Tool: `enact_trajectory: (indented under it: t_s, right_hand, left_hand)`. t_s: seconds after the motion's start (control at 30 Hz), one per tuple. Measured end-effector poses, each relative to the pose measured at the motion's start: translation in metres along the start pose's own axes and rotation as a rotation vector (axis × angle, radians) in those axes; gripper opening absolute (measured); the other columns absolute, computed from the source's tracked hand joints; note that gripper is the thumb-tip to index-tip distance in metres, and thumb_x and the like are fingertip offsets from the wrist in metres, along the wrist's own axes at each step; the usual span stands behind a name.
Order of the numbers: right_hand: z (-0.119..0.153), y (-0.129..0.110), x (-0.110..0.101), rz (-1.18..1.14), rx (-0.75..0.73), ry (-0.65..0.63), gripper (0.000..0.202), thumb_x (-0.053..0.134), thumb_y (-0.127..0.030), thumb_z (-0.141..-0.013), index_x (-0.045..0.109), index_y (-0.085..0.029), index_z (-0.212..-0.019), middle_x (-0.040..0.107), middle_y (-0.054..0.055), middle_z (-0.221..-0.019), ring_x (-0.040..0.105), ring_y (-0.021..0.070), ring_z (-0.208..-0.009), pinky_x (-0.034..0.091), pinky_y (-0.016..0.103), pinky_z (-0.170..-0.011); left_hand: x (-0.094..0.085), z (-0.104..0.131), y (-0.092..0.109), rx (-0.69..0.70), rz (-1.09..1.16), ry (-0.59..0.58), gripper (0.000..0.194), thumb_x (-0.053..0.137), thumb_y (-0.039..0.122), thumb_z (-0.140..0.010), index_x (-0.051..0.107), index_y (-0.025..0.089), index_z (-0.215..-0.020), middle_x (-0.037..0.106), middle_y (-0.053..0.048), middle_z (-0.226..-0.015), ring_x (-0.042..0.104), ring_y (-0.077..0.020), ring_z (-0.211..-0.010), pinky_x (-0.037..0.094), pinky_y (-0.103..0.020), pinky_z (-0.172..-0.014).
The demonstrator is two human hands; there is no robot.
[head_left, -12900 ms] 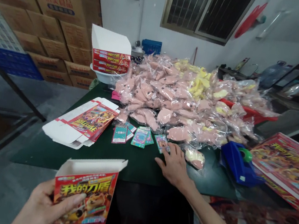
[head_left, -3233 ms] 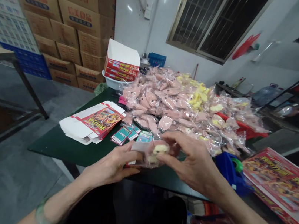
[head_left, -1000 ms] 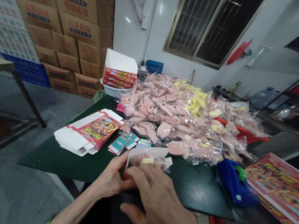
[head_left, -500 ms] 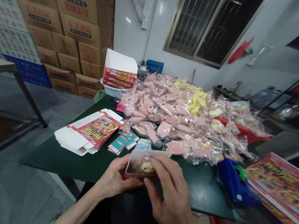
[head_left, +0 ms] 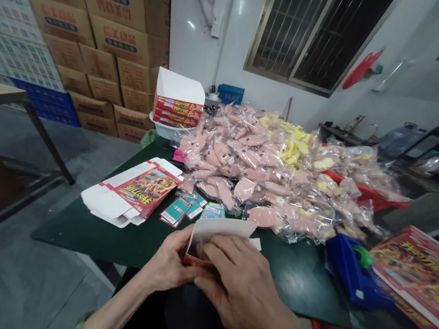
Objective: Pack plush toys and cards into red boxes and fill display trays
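A small carton (head_left: 223, 228) with a raised white flap is held low over the near edge of the green table. My left hand (head_left: 167, 262) is closed around its left side, thumb underneath. The bent fingers of my right hand (head_left: 241, 280) reach into the carton's opening, while the thumb lies along its outside near the bottom. Fingers cover most of what is inside. Just beyond the carton are teal printed cards (head_left: 175, 210) on the table. To their left lie flattened red and white cartons (head_left: 139, 188).
A large heap of bagged pink and yellow pieces (head_left: 245, 157) covers the table's far side. A blue tape dispenser (head_left: 355, 273) and a red printed box (head_left: 426, 272) stand at the right. An open display box (head_left: 179, 103) sits in a white basin at the back left.
My right fingers have moved left and deeper into the carton, hiding the pale yellow bagged item that showed there before. My left hand keeps its hold. The view has shifted slightly.
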State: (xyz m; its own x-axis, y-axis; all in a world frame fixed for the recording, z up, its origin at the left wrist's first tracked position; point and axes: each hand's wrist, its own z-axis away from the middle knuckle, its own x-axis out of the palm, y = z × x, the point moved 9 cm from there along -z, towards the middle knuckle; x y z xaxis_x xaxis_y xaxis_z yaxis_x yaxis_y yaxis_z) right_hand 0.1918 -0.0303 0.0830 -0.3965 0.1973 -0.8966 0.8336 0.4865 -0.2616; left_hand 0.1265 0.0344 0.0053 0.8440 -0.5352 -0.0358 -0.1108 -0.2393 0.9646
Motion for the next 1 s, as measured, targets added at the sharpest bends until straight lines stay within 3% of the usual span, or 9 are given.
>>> enact_trajectory:
  t_s: [0.07, 0.17, 0.27, 0.4, 0.5, 0.63, 0.7, 0.8, 1.0]
  right_hand:
    - [0.000, -0.002, -0.008, -0.019, -0.010, 0.101, 0.014, 0.057, -0.027, -0.085, 0.062, -0.018, -0.094, 0.065, 0.006, -0.092, 0.059, 0.0207, -0.086, 0.050, 0.036, -0.073]
    - [0.018, -0.007, -0.040, -0.088, -0.063, 0.425, 0.020, 0.055, -0.015, -0.084, 0.058, -0.018, -0.104, 0.063, 0.008, -0.098, 0.059, 0.0195, -0.092, 0.050, 0.034, -0.078]
    - [0.050, 0.008, -0.061, -0.126, 0.028, 0.716, 0.034, 0.055, -0.006, -0.080, 0.055, -0.019, -0.112, 0.060, 0.009, -0.105, 0.058, 0.0201, -0.098, 0.049, 0.035, -0.082]
    - [0.077, 0.052, -0.041, -0.332, 0.288, 0.842, 0.026, 0.054, -0.011, -0.082, 0.052, -0.019, -0.106, 0.055, 0.011, -0.108, 0.058, 0.0216, -0.098, 0.050, 0.039, -0.081]
    - [0.076, 0.058, -0.021, -0.355, 0.313, 0.832, 0.025, 0.052, -0.013, -0.084, 0.049, -0.020, -0.108, 0.051, 0.013, -0.115, 0.055, 0.0228, -0.105, 0.050, 0.042, -0.084]
    - [0.066, 0.016, -0.031, 0.009, 0.125, 0.841, 0.035, 0.054, -0.011, -0.082, 0.050, -0.017, -0.116, 0.048, 0.014, -0.121, 0.047, 0.0270, -0.116, 0.044, 0.045, -0.092]
    - [0.052, -0.004, -0.033, 0.101, 0.001, 0.734, 0.035, 0.053, -0.013, -0.083, 0.050, -0.014, -0.118, 0.051, 0.015, -0.120, 0.048, 0.0274, -0.115, 0.044, 0.043, -0.091]
    - [0.031, -0.017, -0.026, 0.121, -0.089, 0.540, 0.027, 0.053, -0.017, -0.086, 0.054, -0.012, -0.113, 0.062, 0.012, -0.106, 0.057, 0.0237, -0.100, 0.047, 0.038, -0.083]
    - [0.003, -0.008, -0.005, 0.136, 0.076, 0.230, 0.014, 0.055, -0.029, -0.085, 0.061, -0.016, -0.089, 0.066, 0.008, -0.088, 0.058, 0.0229, -0.081, 0.046, 0.040, -0.073]
  left_hand:
    - [0.000, 0.000, 0.003, 0.037, -0.037, 0.013, 0.051, 0.078, 0.020, -0.059, 0.062, 0.015, -0.107, 0.069, -0.005, -0.089, 0.065, -0.0211, -0.081, 0.056, -0.029, -0.070]
    - [-0.001, 0.001, 0.001, 0.027, -0.069, 0.032, 0.046, 0.079, 0.026, -0.060, 0.064, 0.014, -0.102, 0.069, -0.004, -0.080, 0.064, -0.0178, -0.067, 0.054, -0.025, -0.058]
    - [-0.007, 0.002, -0.004, -0.016, -0.004, 0.089, 0.042, 0.080, 0.031, -0.060, 0.066, 0.012, -0.094, 0.070, -0.004, -0.074, 0.063, -0.0173, -0.062, 0.052, -0.024, -0.054]
    - [-0.008, 0.000, -0.002, -0.002, 0.076, 0.089, 0.038, 0.079, 0.028, -0.061, 0.066, 0.013, -0.093, 0.072, -0.005, -0.081, 0.066, -0.0193, -0.071, 0.054, -0.026, -0.063]
    - [-0.006, -0.003, 0.002, 0.001, 0.037, 0.058, 0.037, 0.076, 0.027, -0.064, 0.064, 0.014, -0.097, 0.072, -0.005, -0.084, 0.066, -0.0188, -0.072, 0.054, -0.026, -0.064]
    - [-0.003, -0.005, 0.004, 0.016, -0.031, 0.046, 0.042, 0.074, 0.029, -0.066, 0.061, 0.014, -0.104, 0.071, -0.005, -0.086, 0.065, -0.0178, -0.071, 0.053, -0.025, -0.060]
    - [0.000, -0.003, 0.003, 0.021, -0.062, 0.028, 0.043, 0.073, 0.029, -0.067, 0.061, 0.015, -0.105, 0.070, -0.005, -0.086, 0.064, -0.0177, -0.070, 0.053, -0.024, -0.059]
    - [-0.001, 0.000, 0.006, 0.062, -0.163, 0.053, 0.034, 0.071, 0.023, -0.066, 0.063, 0.015, -0.098, 0.068, -0.003, -0.082, 0.063, -0.0179, -0.072, 0.053, -0.025, -0.061]
    - [-0.003, 0.005, 0.018, 0.225, -0.276, 0.061, 0.014, 0.065, 0.014, -0.061, 0.059, 0.017, -0.073, 0.059, 0.000, -0.065, 0.058, -0.0162, -0.065, 0.051, -0.025, -0.061]
